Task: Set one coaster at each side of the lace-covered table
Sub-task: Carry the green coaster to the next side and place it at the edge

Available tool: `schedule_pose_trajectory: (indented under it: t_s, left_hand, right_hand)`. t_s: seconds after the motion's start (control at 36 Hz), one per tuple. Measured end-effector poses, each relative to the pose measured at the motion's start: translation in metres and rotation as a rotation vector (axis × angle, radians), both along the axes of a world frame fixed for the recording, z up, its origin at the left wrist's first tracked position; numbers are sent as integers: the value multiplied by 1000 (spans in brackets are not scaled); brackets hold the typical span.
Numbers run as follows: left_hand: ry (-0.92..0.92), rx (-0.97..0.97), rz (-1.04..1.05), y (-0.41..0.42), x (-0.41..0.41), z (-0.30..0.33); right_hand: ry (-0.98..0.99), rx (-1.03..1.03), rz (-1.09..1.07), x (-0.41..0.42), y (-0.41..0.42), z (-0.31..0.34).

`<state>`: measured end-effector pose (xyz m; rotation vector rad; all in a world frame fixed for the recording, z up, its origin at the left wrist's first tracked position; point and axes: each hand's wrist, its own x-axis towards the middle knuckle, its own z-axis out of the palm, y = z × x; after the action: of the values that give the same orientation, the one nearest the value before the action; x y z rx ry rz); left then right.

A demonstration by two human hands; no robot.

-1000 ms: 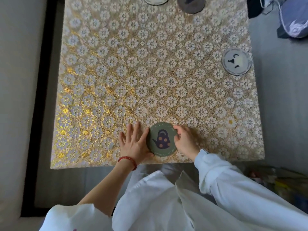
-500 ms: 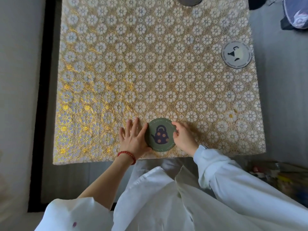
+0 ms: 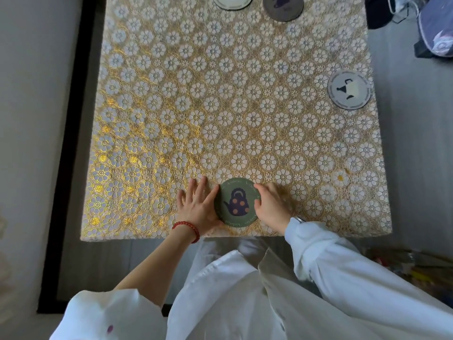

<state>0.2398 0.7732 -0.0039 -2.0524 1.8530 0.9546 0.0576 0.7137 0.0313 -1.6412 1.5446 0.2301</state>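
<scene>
The green coaster (image 3: 236,202) with a dark teapot picture lies flat on the lace cloth (image 3: 220,106) of the bench, low in the middle of the frame, close to the near edge. The left hand (image 3: 196,207) lies flat and open beside it, with its thumb side touching the coaster's left rim. The right hand (image 3: 270,207) is curled loosely at the right rim, with fingertips touching it. Neither grip has really closed on the coaster; both hands just press at its sides, as if to nudge it straight.

A pale grey coaster (image 3: 348,90) sits at the right edge of the bench. At the top of the frame sit two more, a light one (image 3: 232,1) cut off by the frame and a dark grey one (image 3: 283,7) next to it. The left side of the bench has no coaster that I can see, so I think that side is not done yet.

What could go wrong: the green coaster is near the bench edge, so a push toward the body could slide it off onto the lap. The lace is bumpy, so a sliding coaster could catch and drag the cloth into a wrinkle. The loose white sleeve (image 3: 318,244) could also brush the coaster when the arm lifts away.

Words run around the green coaster's rim. I can read "Aesthetics" at the top; the rest is too small. The pale grey coaster also has words around its rim, but they are too tiny to read
</scene>
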Motion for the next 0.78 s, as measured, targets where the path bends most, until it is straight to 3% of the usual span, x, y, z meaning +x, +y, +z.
schedule_pose_trajectory:
  t_s: [0.14,0.33,0.58,0.78]
  left_hand:
    - [70,32,80,-11,15,13]
    - [1,-97,334,-21,59,56]
    - [-80,-332,601,28,155,100]
    - [-81,-429,678,87,251,108]
  right_hand:
    - [64,-88,149,6,-12,6]
    - [-34,-155,335,55,-39,27]
    - [-140,-217,491,171,-28,54]
    - [-201,-245,522,275,18,56]
